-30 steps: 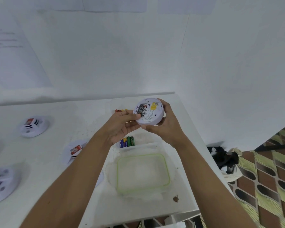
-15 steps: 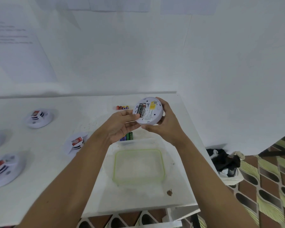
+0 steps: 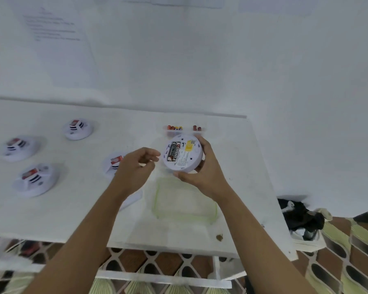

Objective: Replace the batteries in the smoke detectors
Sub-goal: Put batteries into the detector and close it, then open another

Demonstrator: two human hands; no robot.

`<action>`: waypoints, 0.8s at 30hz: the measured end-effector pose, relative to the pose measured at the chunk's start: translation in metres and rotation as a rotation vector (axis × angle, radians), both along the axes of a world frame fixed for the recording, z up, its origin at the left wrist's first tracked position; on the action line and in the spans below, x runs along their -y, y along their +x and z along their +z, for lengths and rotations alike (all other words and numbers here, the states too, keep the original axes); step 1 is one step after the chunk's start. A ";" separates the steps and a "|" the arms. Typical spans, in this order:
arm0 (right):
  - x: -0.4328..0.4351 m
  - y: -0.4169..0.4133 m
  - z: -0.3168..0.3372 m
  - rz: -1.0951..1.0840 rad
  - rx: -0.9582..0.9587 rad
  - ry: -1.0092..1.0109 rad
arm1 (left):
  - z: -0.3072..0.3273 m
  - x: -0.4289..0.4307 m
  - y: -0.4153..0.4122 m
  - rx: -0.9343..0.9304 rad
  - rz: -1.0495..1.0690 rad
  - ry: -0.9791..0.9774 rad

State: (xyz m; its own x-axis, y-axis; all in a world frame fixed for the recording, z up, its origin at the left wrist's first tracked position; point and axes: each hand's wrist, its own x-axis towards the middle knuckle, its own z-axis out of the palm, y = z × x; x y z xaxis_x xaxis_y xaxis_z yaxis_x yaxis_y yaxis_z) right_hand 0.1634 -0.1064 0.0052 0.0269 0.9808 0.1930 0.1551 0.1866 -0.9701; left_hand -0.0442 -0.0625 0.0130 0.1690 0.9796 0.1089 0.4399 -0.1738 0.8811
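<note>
Centrally, the right hand [image 3: 202,172] grips a white smoke detector [image 3: 187,161], back side up, above the table [image 3: 83,204]. Its fitted batteries [image 3: 174,153] apparently read "Eveready", beside a yellow sticker [image 3: 188,147]. The left hand [image 3: 134,168] hovers nearby, loosely curled and empty.

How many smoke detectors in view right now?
5. The held detector is in the right hand. On the table: a far detector, a left-edge detector, a near detector, and a half-hidden detector behind the left hand. More may lie out of frame.
</note>
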 end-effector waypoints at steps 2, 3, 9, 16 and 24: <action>0.001 -0.010 -0.003 0.006 0.005 -0.001 | -0.007 0.006 -0.020 -0.165 -0.018 0.079; 0.001 -0.016 -0.005 0.005 -0.001 -0.004 | -0.011 0.008 -0.032 -0.251 -0.031 0.104; 0.000 -0.049 -0.009 0.007 -0.034 -0.007 | -0.025 0.009 -0.088 -0.587 -0.096 -0.057; -0.001 -0.085 -0.019 -0.031 -0.056 -0.018 | -0.041 0.007 -0.110 -0.713 -0.223 -0.125; 0.000 -0.114 -0.026 -0.051 -0.097 -0.051 | -0.027 0.002 -0.140 -0.635 -0.275 -0.045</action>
